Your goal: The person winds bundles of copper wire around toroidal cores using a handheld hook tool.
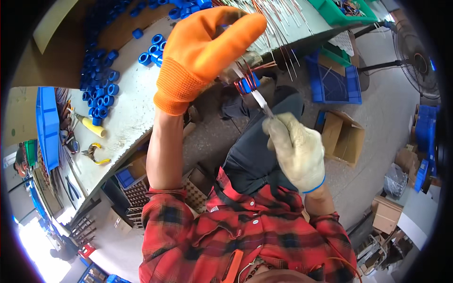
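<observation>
- while the right grip, in a pale glove, is closed round the lower end of a pale flat rod, the left grip, in an orange glove, has its fingers curled; whether those are clamped on a wire, i cannot tell.
- the blue core, wrapped with reddish wire, sits at the rod, above and left of the right grip and below and right of the left grip; whether the rod passes fully through it is unclear.
- i judge it could slide or twist if the right grip slackened, and the turns might then bunch or cross.
- the loose wires just right of the left grip overhang the tabletop; that bulky glove could snag and bend them.
- blue rings lie just left of the left grip; a careless wrist could scatter some.
</observation>
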